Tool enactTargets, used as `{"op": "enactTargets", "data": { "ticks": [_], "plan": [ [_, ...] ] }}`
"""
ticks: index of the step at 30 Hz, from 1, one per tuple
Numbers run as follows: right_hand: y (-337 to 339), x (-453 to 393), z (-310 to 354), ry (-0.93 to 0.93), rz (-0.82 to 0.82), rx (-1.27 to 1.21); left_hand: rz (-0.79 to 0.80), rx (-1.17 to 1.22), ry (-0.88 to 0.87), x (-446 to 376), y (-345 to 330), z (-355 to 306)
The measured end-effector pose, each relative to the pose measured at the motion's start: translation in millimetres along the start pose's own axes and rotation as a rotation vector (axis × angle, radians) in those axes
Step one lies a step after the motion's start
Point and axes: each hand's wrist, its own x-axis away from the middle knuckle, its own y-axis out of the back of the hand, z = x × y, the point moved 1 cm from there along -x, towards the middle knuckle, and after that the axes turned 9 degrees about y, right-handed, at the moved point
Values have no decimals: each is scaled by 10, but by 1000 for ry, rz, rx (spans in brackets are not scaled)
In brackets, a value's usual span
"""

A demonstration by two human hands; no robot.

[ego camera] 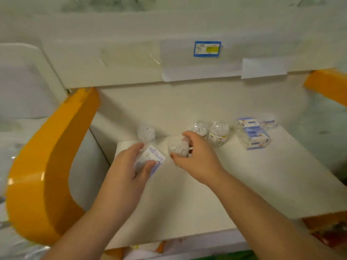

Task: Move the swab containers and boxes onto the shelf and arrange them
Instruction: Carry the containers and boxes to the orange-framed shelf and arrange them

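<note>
While both hands grip: left (pixel 129 166) clasping flat blue-white swab box (pixel 150 158), right (pixel 195 156) pinching clear round swab container (pixel 178 147); might topple neighbouring clear tubs (pixel 217 133) if nudged.

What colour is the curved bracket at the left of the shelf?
Bright orange-yellow bracket, seen in the head view.

on the shelf (pixel 244 184), the left hand (pixel 129 166) holds a flat swab box (pixel 151 157), and just right of it the right hand (pixel 195 158) holds a round swab container (pixel 179 147). behind the left hand stands one container (pixel 146 132); behind the right hand stand two containers (pixel 218 134) side by side. farther right of the right hand sits a stack of boxes (pixel 253 136), with another container (pixel 268 123) behind it.
</note>
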Motion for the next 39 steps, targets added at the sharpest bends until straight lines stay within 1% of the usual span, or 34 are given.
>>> {"op": "enactTargets", "data": {
  "ticks": [4,6,8,14,19,22,23,25,27,29,32,34,36,39],
  "plan": [
    [-237,-497,-108,60,117,207,-85,-81,88,0,-1,-36],
    [-342,-667,-154,48,172,314,-98,-113,115,-24,-10,-59],
    [-438,-782,-179,29,176,378,-113,-141,121,-40,-13,-79],
    [-537,-943,-212,59,157,293,-161,-192,128,-27,-54,-196],
    [-436,-947,-167,118,197,259,-170,-228,96,-50,-71,-335],
    [-203,-859,-111,233,147,178,-185,-238,69,-110,-89,-380],
    [-78,-809,-112,283,104,124,-188,-232,61,-140,-107,-415],
    [281,-683,-168,348,-51,5,-175,-240,20,-227,-210,-525],
    [711,-534,-277,348,-215,-51,-145,-261,-42,-320,-359,-709],
    [1174,-376,-455,294,-293,-4,-103,-234,-113,-416,-560,-956],
    [1822,-114,-786,227,-331,135,2,-193,-225,-564,-941,-1367],
    [2174,70,-974,159,-329,253,78,-178,-307,-664,-1224,-1630],
    [2447,255,-1113,96,-315,346,139,-157,-387,-752,-1511,-1897],
    [2707,514,-1253,9,-292,376,214,-132,-482,-869,-1959,-2278]
  ]
}}
